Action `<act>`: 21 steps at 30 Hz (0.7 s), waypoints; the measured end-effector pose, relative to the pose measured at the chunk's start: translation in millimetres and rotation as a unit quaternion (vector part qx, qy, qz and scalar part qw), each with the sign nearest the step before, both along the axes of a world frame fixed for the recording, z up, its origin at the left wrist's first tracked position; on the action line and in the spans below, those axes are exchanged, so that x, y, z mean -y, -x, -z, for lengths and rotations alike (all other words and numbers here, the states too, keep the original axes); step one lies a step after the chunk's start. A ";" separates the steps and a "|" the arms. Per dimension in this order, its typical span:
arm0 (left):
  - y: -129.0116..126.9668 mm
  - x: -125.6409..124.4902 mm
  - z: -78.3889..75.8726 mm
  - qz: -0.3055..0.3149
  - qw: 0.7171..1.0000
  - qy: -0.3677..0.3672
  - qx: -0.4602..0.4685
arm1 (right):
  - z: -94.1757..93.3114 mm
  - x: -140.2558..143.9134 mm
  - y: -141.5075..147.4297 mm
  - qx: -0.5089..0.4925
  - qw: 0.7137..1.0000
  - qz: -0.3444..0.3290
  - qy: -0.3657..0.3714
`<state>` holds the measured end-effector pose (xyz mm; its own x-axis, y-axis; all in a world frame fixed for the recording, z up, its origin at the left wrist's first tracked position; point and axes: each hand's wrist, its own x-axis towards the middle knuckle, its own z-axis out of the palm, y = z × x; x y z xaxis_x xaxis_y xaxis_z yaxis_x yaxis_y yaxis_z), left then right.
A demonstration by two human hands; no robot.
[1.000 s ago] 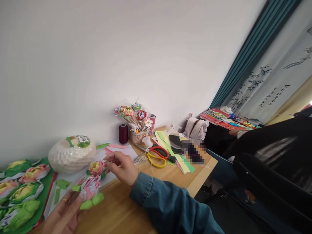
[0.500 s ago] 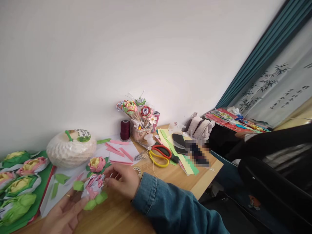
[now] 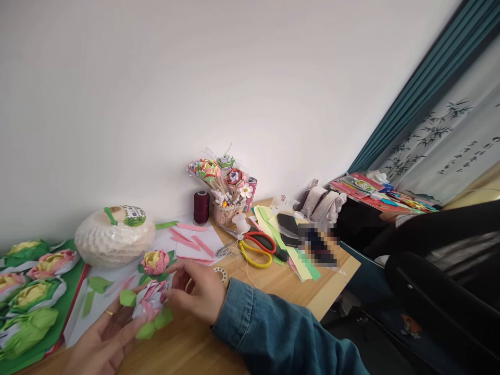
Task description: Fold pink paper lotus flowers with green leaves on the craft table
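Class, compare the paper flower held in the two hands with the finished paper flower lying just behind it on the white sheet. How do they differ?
The held flower is gripped between the left hand and the right hand, above the table; the finished flower lies untouched on the white sheet. The held flower is pink and white with light green leaves; the finished flower has a yellow centre and darker green leaves. Both are folded paper with pink petals.

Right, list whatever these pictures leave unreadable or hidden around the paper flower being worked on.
Head view only:
- Left hand: wrist cut off by the bottom edge; its fingers are motion-blurred under the paper flower.
- Right hand: its fingertips hide the flower's right side.
- Finished paper flowers: the row runs off the left edge.
- Pixelated patch: deliberately blurred, contents unknowable.
- Label on the white netted ball: too small to read.
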<state>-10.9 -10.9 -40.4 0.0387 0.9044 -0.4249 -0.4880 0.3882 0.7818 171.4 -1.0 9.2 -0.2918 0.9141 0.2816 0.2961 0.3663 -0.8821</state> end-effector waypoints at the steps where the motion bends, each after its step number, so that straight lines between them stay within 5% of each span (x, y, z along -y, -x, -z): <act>1: 0.2 0.4 0.8 0.002 1.000 -0.005 -0.001 | -0.1 0.2 -0.1 0.003 1.000 -0.001 -0.001; 21: 1.8 2.8 -3.3 0.018 1.000 0.009 0.010 | 0.8 0.3 1.6 -0.010 1.000 -0.018 0.011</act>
